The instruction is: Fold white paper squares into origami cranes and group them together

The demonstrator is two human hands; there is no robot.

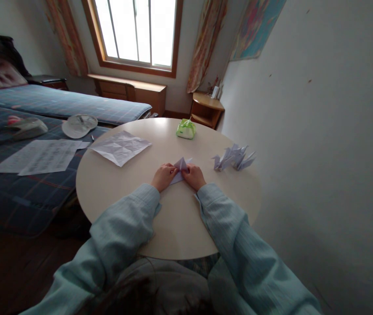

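Observation:
A folded sheet of pale lilac paper lies at the middle of the round white table, one pointed flap standing up. My left hand pinches its left side, fingers closed on the paper. On the other side my right hand is closed on it too, thumb near the raised flap. Parts of the paper are hidden under both hands. To the right stand several folded paper cranes, close together. A creased, unfolded sheet of paper rests at the table's left edge.
A green tissue pack sits near the table's far edge. Left of the table is a bed bearing printed sheets, a white cap-like item and a bag-like item. A wall runs along the right.

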